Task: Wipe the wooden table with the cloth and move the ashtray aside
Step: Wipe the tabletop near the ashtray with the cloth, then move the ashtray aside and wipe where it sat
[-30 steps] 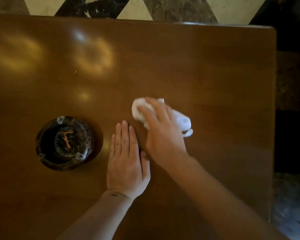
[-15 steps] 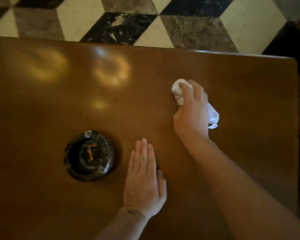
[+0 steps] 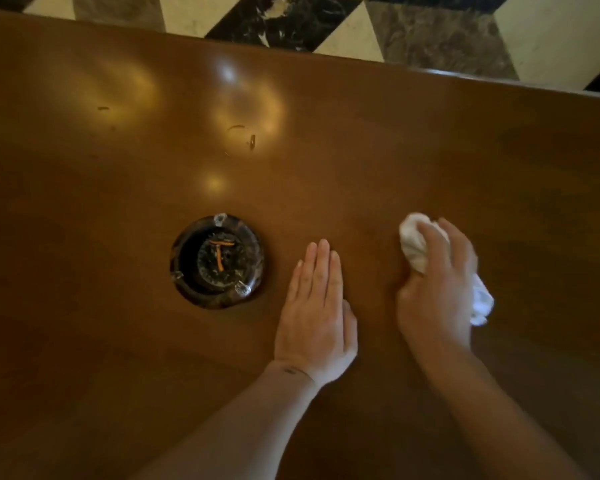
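Here the wooden table (image 3: 378, 161) fills almost the whole view, a polished brown top with soft patches of reflected light and a few small dark marks (image 3: 238, 128) lying well beyond the fingertips of the left hand (image 3: 317, 310). That hand lies flat on the wood, palm down, fingers straight and pressed together, holding nothing. Just to its left, close but not touching, sits the ashtray (image 3: 217, 261), round, dark and marbled, with clear notches on its rim and two thin orange pieces in its well. To the right of the left hand, with bare wood between them, the right hand (image 3: 437, 289) is closed around the cloth (image 3: 414, 240), a crumpled white wad pressed to the table; part of it bulges out ahead of the fingers and a loose end spills out past the hand's outer side. Beyond the table's far edge, ahead of both hands, runs a floor (image 3: 354, 29) of cream, black and grey marble diamonds.
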A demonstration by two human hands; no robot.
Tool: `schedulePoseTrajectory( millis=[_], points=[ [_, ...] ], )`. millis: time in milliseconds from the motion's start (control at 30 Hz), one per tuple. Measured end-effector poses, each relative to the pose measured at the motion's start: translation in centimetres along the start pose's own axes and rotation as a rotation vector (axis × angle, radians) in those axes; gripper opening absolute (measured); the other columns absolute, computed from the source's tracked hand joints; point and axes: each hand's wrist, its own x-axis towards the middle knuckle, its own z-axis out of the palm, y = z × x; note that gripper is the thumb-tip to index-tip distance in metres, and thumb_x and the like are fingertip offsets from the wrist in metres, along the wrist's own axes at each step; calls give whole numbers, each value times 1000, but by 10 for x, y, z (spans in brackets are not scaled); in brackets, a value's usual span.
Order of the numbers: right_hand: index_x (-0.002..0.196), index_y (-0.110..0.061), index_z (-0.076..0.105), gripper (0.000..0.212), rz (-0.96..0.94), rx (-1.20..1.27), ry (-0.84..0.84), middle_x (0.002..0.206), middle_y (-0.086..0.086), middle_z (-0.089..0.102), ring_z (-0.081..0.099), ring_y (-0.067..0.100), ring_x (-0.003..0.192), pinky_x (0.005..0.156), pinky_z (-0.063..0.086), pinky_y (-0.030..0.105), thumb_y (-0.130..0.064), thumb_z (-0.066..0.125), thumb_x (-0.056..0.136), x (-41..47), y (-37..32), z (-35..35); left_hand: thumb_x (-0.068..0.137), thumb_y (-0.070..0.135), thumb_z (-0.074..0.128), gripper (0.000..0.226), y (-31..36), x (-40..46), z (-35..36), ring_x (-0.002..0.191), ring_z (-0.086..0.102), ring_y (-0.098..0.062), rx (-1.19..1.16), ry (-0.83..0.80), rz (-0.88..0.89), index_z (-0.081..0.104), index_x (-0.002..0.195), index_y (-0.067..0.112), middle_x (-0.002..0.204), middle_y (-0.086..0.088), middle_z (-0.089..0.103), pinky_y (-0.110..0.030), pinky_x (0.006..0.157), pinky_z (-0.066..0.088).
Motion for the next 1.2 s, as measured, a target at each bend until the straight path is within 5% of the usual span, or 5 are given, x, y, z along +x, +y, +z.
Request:
schedulePoseTrajectory(
  millis=[467,700,800,933,1200],
  points=[
    [139,-18,51,63,-78,11,-117,154,2,39,35,25,141,112,38,39,11,58,84,-24,-22,27,105,34,45,67,5,-2,-29,163,8,-25,-256,-43,-15,30,163,5,174,-14,21,-44,131,18],
    [141,-12,50,66,-185,-21,-169,157,6,36,29,28,146,116,21,30,15,51,82,-26,-82,63,97,16,49,38,-121,-8,-118,135,47,-26,-373,460,-94,56,134,10,141,-10,48,-27,120,34],
    [141,-13,51,63,-187,-16,-156,156,5,36,29,27,146,114,21,27,14,52,84,-21,-99,77,101,4,49,38,-185,1,-128,136,51,-36,-298,375,-291,59,137,0,141,-20,54,-50,112,48],
    [140,-16,50,64,-164,-22,-101,154,4,37,33,25,141,108,30,30,14,54,84,-21,-106,88,105,2,51,43,-226,4,-123,145,45,-34,-268,201,-319,54,147,-2,150,-19,52,-52,116,44],
    [141,-19,48,66,-108,-59,-111,154,2,36,31,27,142,108,38,41,12,56,83,-21,-113,91,100,63,36,73,-153,27,-110,162,10,-32,-139,-2,73,31,163,26,173,-14,22,-50,128,12]
  ],
)
